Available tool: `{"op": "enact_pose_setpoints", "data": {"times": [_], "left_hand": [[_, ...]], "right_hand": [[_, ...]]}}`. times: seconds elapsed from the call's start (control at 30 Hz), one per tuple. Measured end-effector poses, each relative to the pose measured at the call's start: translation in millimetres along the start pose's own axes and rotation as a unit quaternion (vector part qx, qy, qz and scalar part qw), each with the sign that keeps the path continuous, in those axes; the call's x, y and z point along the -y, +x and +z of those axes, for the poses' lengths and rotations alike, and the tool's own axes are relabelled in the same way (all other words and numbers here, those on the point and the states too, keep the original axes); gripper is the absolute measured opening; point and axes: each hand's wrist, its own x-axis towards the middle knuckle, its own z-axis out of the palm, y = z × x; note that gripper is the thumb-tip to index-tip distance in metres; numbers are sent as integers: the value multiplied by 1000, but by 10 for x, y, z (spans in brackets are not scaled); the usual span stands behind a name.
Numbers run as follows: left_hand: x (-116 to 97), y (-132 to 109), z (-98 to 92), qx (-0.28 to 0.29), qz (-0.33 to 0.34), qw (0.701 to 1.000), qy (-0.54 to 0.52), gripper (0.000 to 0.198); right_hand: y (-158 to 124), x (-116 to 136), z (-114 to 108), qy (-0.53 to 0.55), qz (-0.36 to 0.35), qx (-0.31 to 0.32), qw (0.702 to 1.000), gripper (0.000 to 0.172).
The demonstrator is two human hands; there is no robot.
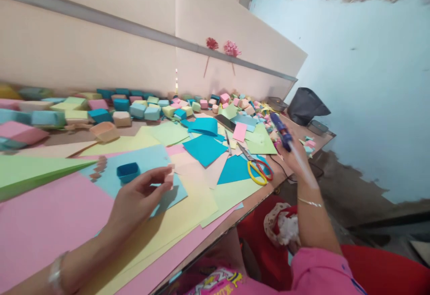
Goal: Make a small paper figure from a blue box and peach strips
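My left hand (143, 192) pinches a small pale pink paper piece (170, 177) between thumb and fingertips, above a light blue sheet (148, 154). Just beyond that hand a small dark teal paper box (128, 172) stands with its hollow side up. Over the table's right side, my right hand (294, 154) is wrapped round a blue glue gun (281, 130). A translucent glue stick (305, 166) juts from the gun's back toward the wrist. Scissors (257, 169) with yellow and red handles lie left of the right hand, on coloured paper.
Many small paper boxes (152, 112) line the back of the table along the board. A dark phone (225, 122), a pen (228, 143) and teal sheets (204, 149) lie mid-table. A black bag (307, 106) stands at the far right. A cord (280, 166) hangs near the edge.
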Motion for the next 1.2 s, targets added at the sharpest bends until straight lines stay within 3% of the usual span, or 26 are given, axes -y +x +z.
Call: {"op": "enact_pose_setpoints", "data": {"times": [0.07,0.13,0.17,0.23,0.27,0.4,0.5,0.67,1.2], "left_hand": [[-15,-13,21,4,11,1000,-18,42],[-11,-21,37,15,28,998,-61,42],[-4,-23,41,15,34,997,-74,42],[14,-27,43,16,37,995,-88,40],[21,-31,41,18,39,995,-90,39],[38,-49,41,31,52,995,-75,40],[38,-55,48,31,53,997,-36,46],[19,-65,56,27,50,998,7,55],[8,-110,59,32,106,992,57,44]], "right_hand": [[-314,271,-12,201,-25,26,979,37],[-645,586,21,326,-47,147,933,30],[-793,744,48,373,-47,176,910,29],[-1016,1031,116,407,-78,247,876,25],[-1087,1153,153,405,-89,257,873,23],[-1167,1457,276,383,-113,230,888,11],[-1168,1537,310,377,-137,231,886,12],[-1214,1577,333,373,-111,232,892,11],[-1191,1606,376,345,-117,232,902,7]]}}
